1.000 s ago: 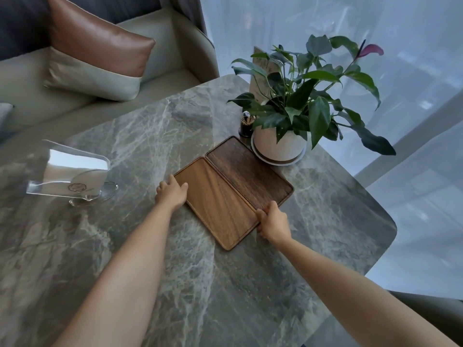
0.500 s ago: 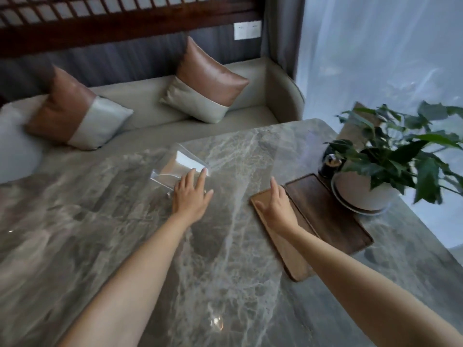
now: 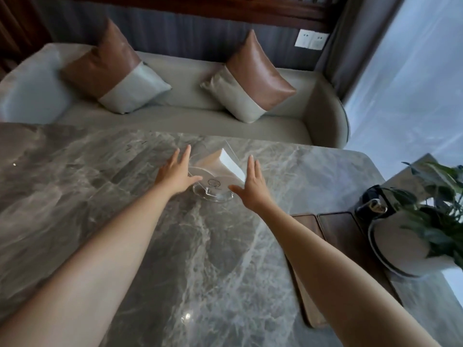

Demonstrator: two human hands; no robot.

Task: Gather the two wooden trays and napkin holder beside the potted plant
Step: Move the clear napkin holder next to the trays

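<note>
A clear acrylic napkin holder (image 3: 216,175) with white napkins stands on the marble table (image 3: 75,186), near its far edge. My left hand (image 3: 176,172) is at its left side, fingers spread, thumb touching the holder's front. My right hand (image 3: 251,184) is at its right side, fingers apart, close to it or just touching. Two wooden trays lie side by side at the right: the lighter tray (image 3: 304,222), partly under my right forearm, and the darker tray (image 3: 340,231) next to the potted plant (image 3: 411,236) in its white pot.
A grey sofa (image 3: 180,116) with two brown-and-grey cushions runs behind the table. A small dark jar (image 3: 373,207) sits by the pot. Sheer curtains hang at the right, past the table's rounded corner.
Both hands left the trays and moved left and forward to the napkin holder; they now flank it. My view swung left, away from the plant.
</note>
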